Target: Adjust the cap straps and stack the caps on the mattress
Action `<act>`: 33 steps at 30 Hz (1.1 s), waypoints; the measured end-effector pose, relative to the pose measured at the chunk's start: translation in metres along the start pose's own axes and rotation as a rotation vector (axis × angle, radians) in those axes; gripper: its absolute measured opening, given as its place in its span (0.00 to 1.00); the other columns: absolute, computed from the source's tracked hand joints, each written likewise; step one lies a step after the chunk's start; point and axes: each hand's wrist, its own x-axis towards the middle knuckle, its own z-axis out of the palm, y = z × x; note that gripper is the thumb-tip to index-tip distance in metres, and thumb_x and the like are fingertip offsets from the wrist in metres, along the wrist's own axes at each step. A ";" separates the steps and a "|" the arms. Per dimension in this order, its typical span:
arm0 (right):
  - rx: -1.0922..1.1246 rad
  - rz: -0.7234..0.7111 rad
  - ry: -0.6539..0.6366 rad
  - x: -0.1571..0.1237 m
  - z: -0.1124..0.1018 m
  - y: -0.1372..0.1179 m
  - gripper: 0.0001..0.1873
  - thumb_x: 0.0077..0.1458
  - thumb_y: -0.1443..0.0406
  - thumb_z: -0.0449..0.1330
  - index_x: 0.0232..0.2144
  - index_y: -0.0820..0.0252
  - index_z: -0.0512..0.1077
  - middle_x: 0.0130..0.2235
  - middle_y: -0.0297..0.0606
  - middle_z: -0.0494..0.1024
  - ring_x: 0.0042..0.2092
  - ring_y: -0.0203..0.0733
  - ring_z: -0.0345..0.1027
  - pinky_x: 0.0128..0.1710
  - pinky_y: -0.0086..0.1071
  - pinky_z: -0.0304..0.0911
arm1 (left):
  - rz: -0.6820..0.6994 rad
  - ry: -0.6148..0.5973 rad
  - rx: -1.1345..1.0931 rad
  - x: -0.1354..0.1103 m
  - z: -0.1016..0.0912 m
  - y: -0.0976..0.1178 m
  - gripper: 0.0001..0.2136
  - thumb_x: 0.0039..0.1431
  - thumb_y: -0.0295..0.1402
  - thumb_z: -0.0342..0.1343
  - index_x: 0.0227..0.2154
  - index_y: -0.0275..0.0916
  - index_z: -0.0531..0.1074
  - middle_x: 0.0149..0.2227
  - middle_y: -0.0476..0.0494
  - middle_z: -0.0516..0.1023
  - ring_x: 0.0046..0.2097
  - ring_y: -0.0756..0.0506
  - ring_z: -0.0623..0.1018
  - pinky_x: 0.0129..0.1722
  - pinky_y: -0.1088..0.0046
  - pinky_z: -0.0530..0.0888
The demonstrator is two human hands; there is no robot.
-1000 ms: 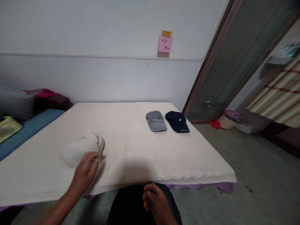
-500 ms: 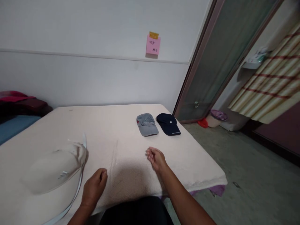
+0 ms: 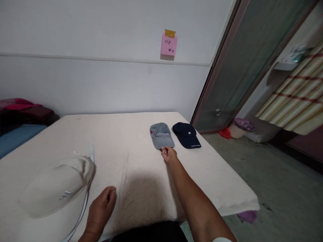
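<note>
A grey baseball cap (image 3: 161, 133) lies on the bed with its brim toward me. My right hand (image 3: 168, 154) reaches out to it, fingers pinched at the front edge of the brim. Just to the cap's right is a navy baseball cap (image 3: 186, 134) with a small white mark on its front. My left hand (image 3: 102, 205) rests near the bed's front edge, curled into a fist with nothing visible in it. Left of that hand lies a large cream sun hat (image 3: 55, 188) with a wide brim and a pale strap, close to the camera.
A pale textured cover (image 3: 113, 134) spreads over the bed, which meets a white wall (image 3: 101, 87) at the back. Folded dark and red cloth (image 3: 27, 109) sits at the far left. On the right are a sliding door (image 3: 234, 67), a waste bin (image 3: 239, 129) and a striped curtain (image 3: 295, 97).
My right hand has moved forward from the bare cover to the grey cap's brim and now pinches its edge. My left hand has stayed almost in place. The view has shifted slightly.
</note>
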 end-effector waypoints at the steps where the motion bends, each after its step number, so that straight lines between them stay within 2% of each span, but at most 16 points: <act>1: 0.018 0.006 -0.006 -0.004 -0.002 0.002 0.18 0.59 0.61 0.56 0.50 0.62 0.65 0.50 0.43 0.69 0.46 0.45 0.68 0.44 0.44 0.66 | -0.005 -0.003 0.000 0.000 0.000 0.000 0.12 0.57 0.39 0.46 0.32 0.42 0.72 0.27 0.51 0.77 0.28 0.48 0.75 0.31 0.77 0.67; 3: 0.055 0.022 -0.025 -0.019 -0.009 0.007 0.18 0.59 0.61 0.55 0.50 0.62 0.65 0.49 0.43 0.69 0.46 0.44 0.68 0.43 0.43 0.67 | -0.007 0.001 -0.011 0.000 0.000 0.002 0.12 0.57 0.39 0.46 0.32 0.42 0.72 0.26 0.51 0.77 0.28 0.48 0.74 0.31 0.77 0.67; 5: 0.094 0.050 -0.054 -0.042 -0.022 0.016 0.15 0.59 0.62 0.55 0.46 0.63 0.67 0.45 0.41 0.72 0.41 0.41 0.69 0.39 0.38 0.68 | -0.009 0.019 -0.044 0.000 -0.002 0.005 0.11 0.56 0.39 0.46 0.30 0.42 0.72 0.25 0.51 0.76 0.27 0.48 0.74 0.31 0.76 0.67; 7: 0.132 0.094 -0.088 -0.071 -0.039 0.029 0.02 0.57 0.70 0.55 0.33 0.65 0.68 0.30 0.35 0.73 0.29 0.32 0.69 0.27 0.26 0.65 | -0.021 0.040 -0.101 -0.001 -0.005 0.008 0.11 0.55 0.39 0.47 0.29 0.42 0.72 0.25 0.51 0.76 0.27 0.47 0.74 0.30 0.76 0.67; 9: 0.169 0.134 -0.123 -0.104 -0.060 0.045 0.06 0.53 0.72 0.57 0.25 0.63 0.64 0.22 0.30 0.69 0.23 0.30 0.66 0.21 0.22 0.60 | -0.052 0.048 -0.183 -0.002 -0.008 0.011 0.11 0.54 0.40 0.48 0.28 0.41 0.72 0.23 0.51 0.75 0.27 0.47 0.73 0.29 0.76 0.68; 12: 0.223 0.183 -0.148 -0.153 -0.091 0.070 0.08 0.48 0.72 0.60 0.24 0.61 0.63 0.19 0.28 0.68 0.21 0.29 0.64 0.19 0.21 0.58 | -0.139 0.027 -0.379 -0.003 -0.009 0.019 0.13 0.54 0.43 0.50 0.25 0.40 0.71 0.22 0.50 0.74 0.27 0.46 0.74 0.28 0.74 0.68; 14: 0.308 0.260 -0.177 -0.180 -0.108 0.087 0.10 0.44 0.72 0.63 0.24 0.60 0.63 0.19 0.27 0.69 0.20 0.30 0.64 0.17 0.22 0.56 | -0.227 -0.034 -0.608 -0.005 -0.006 0.031 0.15 0.53 0.46 0.51 0.26 0.39 0.71 0.23 0.47 0.76 0.28 0.45 0.75 0.29 0.72 0.70; 17: 0.316 0.348 -0.224 -0.209 -0.127 0.104 0.12 0.40 0.71 0.66 0.23 0.61 0.65 0.18 0.27 0.70 0.20 0.31 0.65 0.18 0.23 0.57 | -0.437 -0.227 -1.123 -0.008 0.000 0.059 0.18 0.55 0.47 0.49 0.29 0.35 0.72 0.26 0.41 0.78 0.29 0.43 0.77 0.32 0.68 0.73; 19: 0.298 0.384 -0.247 -0.223 -0.135 0.109 0.13 0.38 0.72 0.68 0.22 0.61 0.65 0.18 0.27 0.70 0.20 0.31 0.65 0.18 0.23 0.56 | -0.553 -0.321 -1.496 -0.007 -0.002 0.076 0.21 0.57 0.48 0.46 0.32 0.33 0.73 0.27 0.39 0.79 0.31 0.41 0.79 0.35 0.65 0.74; 21: 0.269 0.407 -0.281 -0.233 -0.142 0.109 0.12 0.38 0.71 0.68 0.23 0.61 0.66 0.20 0.27 0.71 0.20 0.30 0.64 0.18 0.23 0.55 | -0.609 -0.357 -1.775 -0.003 -0.009 0.087 0.23 0.60 0.47 0.42 0.37 0.32 0.72 0.29 0.37 0.79 0.34 0.41 0.80 0.39 0.63 0.74; 23: 0.239 0.426 -0.330 -0.241 -0.149 0.108 0.12 0.38 0.71 0.69 0.24 0.62 0.68 0.22 0.28 0.72 0.20 0.29 0.63 0.18 0.23 0.54 | -0.680 -0.268 -1.923 0.004 -0.020 0.088 0.22 0.61 0.44 0.41 0.39 0.30 0.72 0.29 0.36 0.80 0.34 0.41 0.80 0.40 0.63 0.74; 25: 0.219 0.434 -0.373 -0.247 -0.156 0.107 0.11 0.39 0.70 0.69 0.24 0.62 0.68 0.22 0.27 0.72 0.20 0.28 0.61 0.19 0.23 0.54 | -0.723 -0.178 -1.949 0.012 -0.033 0.083 0.18 0.62 0.39 0.42 0.37 0.30 0.72 0.27 0.37 0.80 0.31 0.42 0.80 0.39 0.63 0.75; 28: 0.169 0.430 -0.428 -0.252 -0.166 0.109 0.10 0.42 0.68 0.68 0.25 0.61 0.69 0.23 0.27 0.71 0.20 0.27 0.61 0.20 0.23 0.55 | -0.717 -0.085 -1.942 0.021 -0.053 0.078 0.11 0.60 0.31 0.46 0.31 0.32 0.72 0.24 0.43 0.79 0.26 0.46 0.79 0.37 0.66 0.76; 30: 0.103 0.416 -0.464 -0.254 -0.169 0.111 0.08 0.44 0.67 0.67 0.25 0.61 0.69 0.23 0.27 0.71 0.21 0.28 0.62 0.21 0.24 0.57 | -0.688 -0.045 -1.935 0.022 -0.066 0.084 0.09 0.58 0.27 0.48 0.28 0.33 0.72 0.23 0.43 0.79 0.27 0.46 0.79 0.38 0.68 0.76; 33: -0.003 0.374 -0.454 -0.252 -0.164 0.116 0.07 0.45 0.67 0.66 0.26 0.62 0.70 0.23 0.29 0.73 0.24 0.30 0.67 0.25 0.25 0.62 | -0.605 0.025 -1.935 0.016 -0.086 0.109 0.07 0.57 0.25 0.50 0.29 0.34 0.73 0.27 0.44 0.80 0.31 0.47 0.80 0.39 0.70 0.75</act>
